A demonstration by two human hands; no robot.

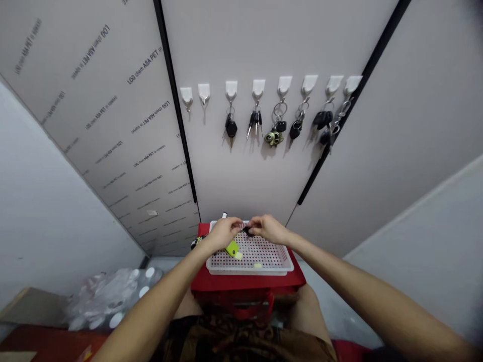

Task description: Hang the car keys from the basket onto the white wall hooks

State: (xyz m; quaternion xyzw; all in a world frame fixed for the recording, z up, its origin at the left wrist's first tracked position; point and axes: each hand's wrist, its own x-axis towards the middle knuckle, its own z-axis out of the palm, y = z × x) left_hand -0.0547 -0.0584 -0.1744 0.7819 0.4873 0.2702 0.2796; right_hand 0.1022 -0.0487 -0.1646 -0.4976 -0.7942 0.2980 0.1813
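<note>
White adhesive hooks run in a row across the pale wall panel: six carry keys and fobs, and the two leftmost hang bare. Your hands meet over the far edge of the white perforated plastic tray. The right hand pinches narrow on a small black key fob; the left hand curls close beside it — whether it holds anything, you cannot tell. A lime-green fob lies in the tray near its left edge, and a dark bunch of keys sits on the red case — just off the tray's left side.
</note>
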